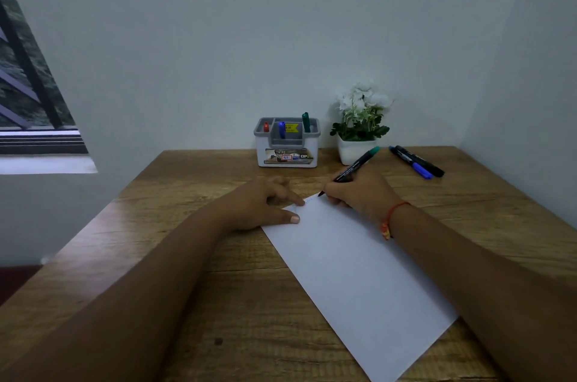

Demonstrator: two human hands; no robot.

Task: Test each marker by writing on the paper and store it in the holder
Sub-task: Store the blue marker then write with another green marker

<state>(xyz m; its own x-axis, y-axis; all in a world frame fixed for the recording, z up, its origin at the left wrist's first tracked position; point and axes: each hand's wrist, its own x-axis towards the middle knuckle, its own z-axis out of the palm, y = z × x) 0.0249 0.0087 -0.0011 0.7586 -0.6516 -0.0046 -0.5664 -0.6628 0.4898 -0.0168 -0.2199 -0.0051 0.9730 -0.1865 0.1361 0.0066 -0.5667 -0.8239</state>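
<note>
A white sheet of paper (pixel 352 269) lies slanted on the wooden table (pixel 187 257). My right hand (pixel 359 191) grips a black marker with a teal end (pixel 356 164), its tip touching the paper's far corner, where faint marks show. My left hand (pixel 265 203) rests on the table with fingers spread, thumb and forefinger pressing the paper's left edge. The white and grey holder (pixel 287 147) stands at the back with a red marker (pixel 266 127), a blue marker (pixel 282 129) and a green marker (pixel 306 122) upright in it. A blue-capped marker (pixel 412 163) and a black marker (pixel 421 161) lie at the back right.
A white pot with white flowers (pixel 359 122) stands right of the holder against the wall. Walls close off the table at the back and right. A window (pixel 28 94) is at the far left.
</note>
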